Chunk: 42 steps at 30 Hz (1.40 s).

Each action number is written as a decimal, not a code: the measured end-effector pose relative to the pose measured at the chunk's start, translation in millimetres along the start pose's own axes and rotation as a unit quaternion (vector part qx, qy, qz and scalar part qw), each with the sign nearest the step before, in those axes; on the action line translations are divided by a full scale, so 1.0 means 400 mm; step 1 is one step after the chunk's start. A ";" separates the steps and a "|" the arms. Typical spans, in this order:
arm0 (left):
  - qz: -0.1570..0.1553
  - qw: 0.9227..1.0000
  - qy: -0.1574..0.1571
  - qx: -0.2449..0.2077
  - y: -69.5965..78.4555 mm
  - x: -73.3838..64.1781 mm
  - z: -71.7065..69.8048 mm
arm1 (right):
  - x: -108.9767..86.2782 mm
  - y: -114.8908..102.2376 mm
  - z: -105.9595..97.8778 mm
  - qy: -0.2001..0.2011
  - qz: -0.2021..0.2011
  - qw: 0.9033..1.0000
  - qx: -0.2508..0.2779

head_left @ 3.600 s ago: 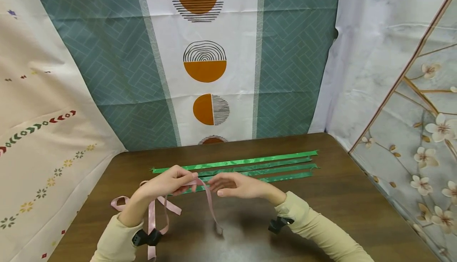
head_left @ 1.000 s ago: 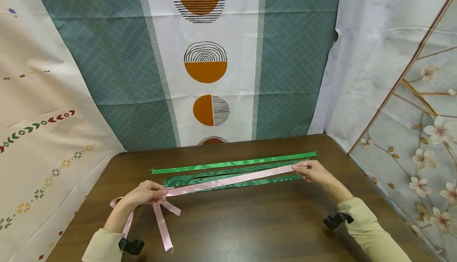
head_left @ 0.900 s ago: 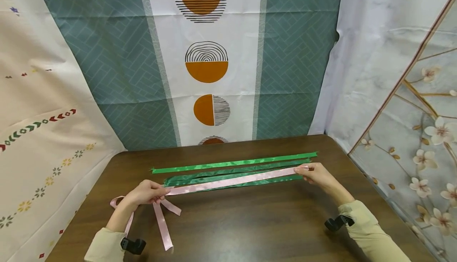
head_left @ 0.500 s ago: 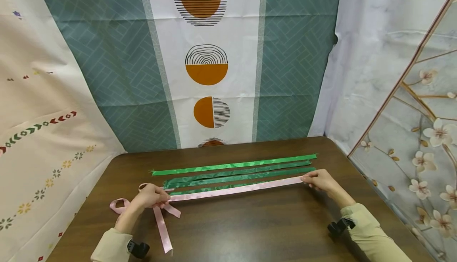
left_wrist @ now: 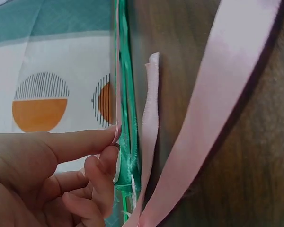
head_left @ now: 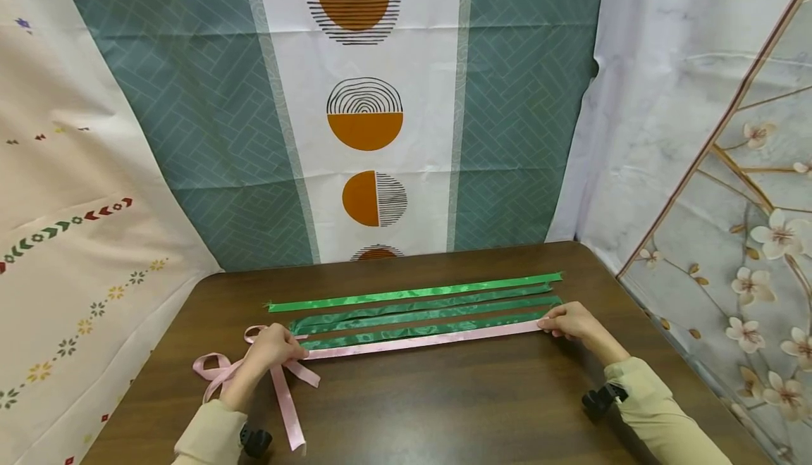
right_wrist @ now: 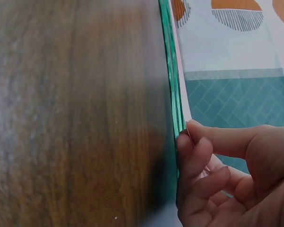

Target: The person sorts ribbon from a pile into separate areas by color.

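Note:
A pink satin ribbon (head_left: 419,342) is stretched straight between my two hands, along the near side of several green ribbons. Its left end is pinched between thumb and finger of my left hand (head_left: 271,349); in the left wrist view the left hand (left_wrist: 80,170) shows that pinch edge-on. My right hand (head_left: 571,323) pinches the other end, and the right wrist view shows the right hand (right_wrist: 222,175) with the ribbon between thumb and fingers. Nearest to the pink ribbon lies a dark green ribbon (head_left: 406,332). A bright green ribbon (head_left: 412,294) lies farthest back.
More pink ribbons lie loose by my left hand: a looped one (head_left: 212,368) and a strip (head_left: 288,408) running toward me. The brown table (head_left: 444,401) ends at a patterned cloth (head_left: 374,204) behind.
Earlier both hands were close together with the pink ribbon dangling. They then spread apart, drew it taut over the green ribbons, and lowered it toward me to their near side.

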<state>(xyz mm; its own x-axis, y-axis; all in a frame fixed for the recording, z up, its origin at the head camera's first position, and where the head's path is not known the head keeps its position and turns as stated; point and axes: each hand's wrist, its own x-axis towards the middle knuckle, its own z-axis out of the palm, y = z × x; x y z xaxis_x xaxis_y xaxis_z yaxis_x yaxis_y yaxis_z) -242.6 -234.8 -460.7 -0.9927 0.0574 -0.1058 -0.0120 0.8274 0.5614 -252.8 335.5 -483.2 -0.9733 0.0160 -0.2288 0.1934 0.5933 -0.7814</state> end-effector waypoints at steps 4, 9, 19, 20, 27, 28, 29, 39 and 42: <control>-0.015 1.000 -0.006 0.025 -0.003 0.006 0.015 | 0.003 0.001 0.003 0.012 -0.005 0.999 -0.035; -0.015 0.999 -0.006 0.040 -0.011 0.011 0.029 | 0.004 0.001 0.006 0.023 -0.001 0.997 -0.080; -0.011 0.997 0.001 0.077 -0.034 0.007 0.029 | 0.001 -0.007 0.001 0.041 -0.027 0.986 -0.157; -0.009 0.997 0.001 0.079 -0.038 0.007 0.029 | 0.000 -0.008 -0.001 0.042 -0.028 0.986 -0.161; 0.011 0.998 -0.012 0.053 -0.068 -0.002 0.013 | 0.000 0.003 -0.011 0.032 -0.024 0.987 -0.153; 0.003 0.999 -0.019 0.041 -0.072 -0.005 0.009 | 0.001 0.005 -0.011 0.029 -0.024 0.988 -0.150; -0.005 0.999 -0.028 0.031 -0.076 -0.009 0.004 | 0.001 0.007 -0.011 0.028 -0.025 0.988 -0.147; -0.020 0.995 -0.100 -0.004 -0.112 -0.044 -0.071 | 0.004 0.000 -0.016 -0.019 0.025 0.997 -0.077; -0.035 0.995 -0.085 -0.047 -0.124 -0.047 -0.105 | -0.001 -0.012 -0.020 -0.016 0.017 0.997 -0.077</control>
<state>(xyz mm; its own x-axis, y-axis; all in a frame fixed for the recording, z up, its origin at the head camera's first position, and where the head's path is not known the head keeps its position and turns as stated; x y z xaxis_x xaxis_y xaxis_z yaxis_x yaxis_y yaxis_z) -228.2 -300.3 -452.1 -0.9544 0.1014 -0.2808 -0.1000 0.7777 0.6207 -254.5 339.2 -474.6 -0.9617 0.0145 -0.2736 0.2029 0.7087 -0.6757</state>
